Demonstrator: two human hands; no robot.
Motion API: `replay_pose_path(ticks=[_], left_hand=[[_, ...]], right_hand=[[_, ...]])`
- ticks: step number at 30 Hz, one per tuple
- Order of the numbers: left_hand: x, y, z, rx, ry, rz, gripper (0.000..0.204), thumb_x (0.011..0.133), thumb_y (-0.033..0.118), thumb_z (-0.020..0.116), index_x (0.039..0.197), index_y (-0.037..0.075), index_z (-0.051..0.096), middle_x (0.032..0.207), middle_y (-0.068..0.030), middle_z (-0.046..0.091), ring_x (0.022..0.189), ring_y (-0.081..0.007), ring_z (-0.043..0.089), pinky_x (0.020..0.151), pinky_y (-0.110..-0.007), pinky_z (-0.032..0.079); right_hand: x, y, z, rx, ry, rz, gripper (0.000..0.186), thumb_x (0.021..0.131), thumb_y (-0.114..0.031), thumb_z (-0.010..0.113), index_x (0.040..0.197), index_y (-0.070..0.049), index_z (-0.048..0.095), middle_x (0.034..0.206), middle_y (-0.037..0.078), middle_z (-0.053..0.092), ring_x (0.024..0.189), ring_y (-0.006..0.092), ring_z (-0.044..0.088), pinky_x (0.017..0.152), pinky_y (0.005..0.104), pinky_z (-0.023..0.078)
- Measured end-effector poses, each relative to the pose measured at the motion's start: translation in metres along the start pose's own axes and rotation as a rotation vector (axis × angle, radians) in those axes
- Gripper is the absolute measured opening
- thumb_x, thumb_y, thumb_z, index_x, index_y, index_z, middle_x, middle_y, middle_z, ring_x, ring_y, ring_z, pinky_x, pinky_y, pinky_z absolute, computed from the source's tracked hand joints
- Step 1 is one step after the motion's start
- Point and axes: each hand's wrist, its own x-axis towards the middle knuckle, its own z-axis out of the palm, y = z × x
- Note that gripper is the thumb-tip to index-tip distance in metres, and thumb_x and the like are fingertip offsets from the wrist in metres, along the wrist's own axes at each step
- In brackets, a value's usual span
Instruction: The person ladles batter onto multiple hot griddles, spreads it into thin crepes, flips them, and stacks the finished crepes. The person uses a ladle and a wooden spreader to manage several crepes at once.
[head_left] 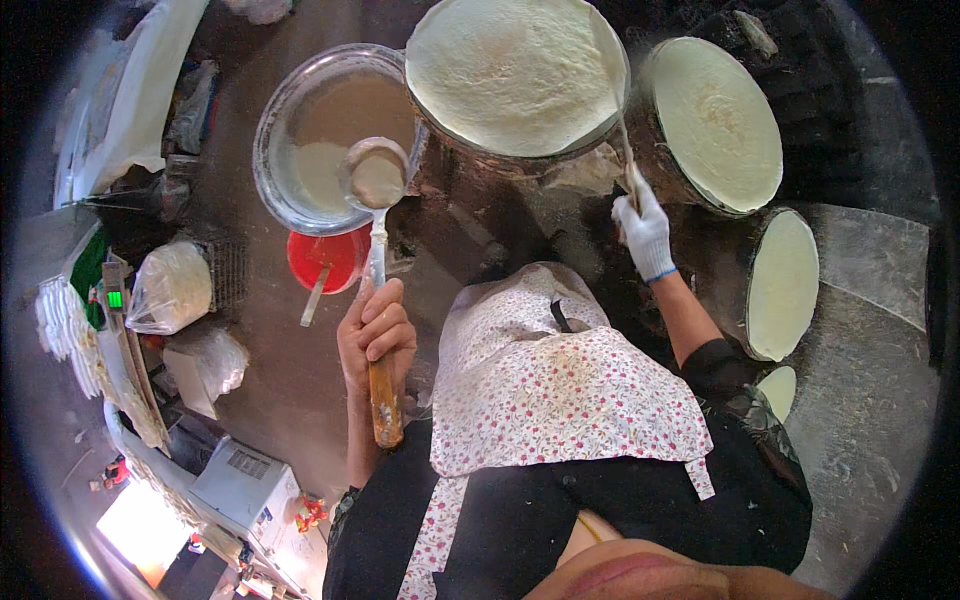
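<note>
- Ladle (pixel 378 245), one, metal with wooden handle (pixel 385 405): held upright-looking from here, its bowl over the near side of the steel basin (pixel 268 175). Tan liquid shows in the bowl. Stiff, I'd judge, and heavy toward the bowl end; best held where wood meets metal, kept level against spills.
- Left grip (pixel 380 325), bare: fingers wrapped closely round the ladle's lower shaft, wooden end sticking out below, forearm hidden partly by the sleeve.
- Thin stick (pixel 627 130), one, long: lies along the right edge of the big round sheet (pixel 515 75). Light and likely springy; take it by the near end.
- Right grip (pixel 646 235), white glove: fingers curled round the stick's near end, arm reaching forward and outward.
- Big round sheet, pale, wrinkled: on a round pan (pixel 535 157), ahead of the apron (pixel 570 385). Soft, I'd guess, and easily torn; lift by the rim.
- Red bowl (pixel 298 262), one, just below the basin, flat strip (pixel 316 296) leaning out.
- Further pale rounds (pixel 718 125), three, along the right.
</note>
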Motion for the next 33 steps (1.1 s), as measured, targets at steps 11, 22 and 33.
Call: replay_pose_path(ticks=[11,22,33], left_hand=[[-0.06,0.004,-0.013,0.013,-0.121,0.253,0.025,0.116,0.017,0.032,0.111,-0.004,0.045,0.078,-0.0036,0.043,0.048,-0.0067,0.046,0.035,-0.021,0.045],[-0.081,-0.023,-0.026,-0.011,-0.044,0.357,0.028,0.115,0.014,0.041,0.139,0.001,0.045,0.076,0.0006,0.04,0.045,0.0007,0.034,0.033,-0.014,0.04],[-0.069,-0.026,-0.027,0.021,-0.023,0.303,0.027,0.116,0.017,0.036,0.13,-0.004,0.047,0.076,-0.0022,0.041,0.044,-0.002,0.041,0.033,-0.018,0.043]], right_hand=[[0.029,0.025,0.08,-1.126,-0.661,-0.602,0.018,0.098,-0.019,0.058,0.113,-0.01,0.065,0.092,0.019,0.071,0.088,0.0404,0.071,0.075,0.0532,0.056],[0.155,0.022,0.153,-1.03,-0.701,0.09,0.064,0.106,-0.02,0.053,0.165,-0.007,0.03,0.109,0.024,0.069,0.069,0.0313,0.059,0.068,0.0512,0.05],[0.165,0.028,0.146,-1.487,-0.842,-0.251,0.063,0.105,-0.01,0.052,0.165,-0.011,0.031,0.135,0.023,0.062,0.082,0.0336,0.066,0.074,0.049,0.054]])
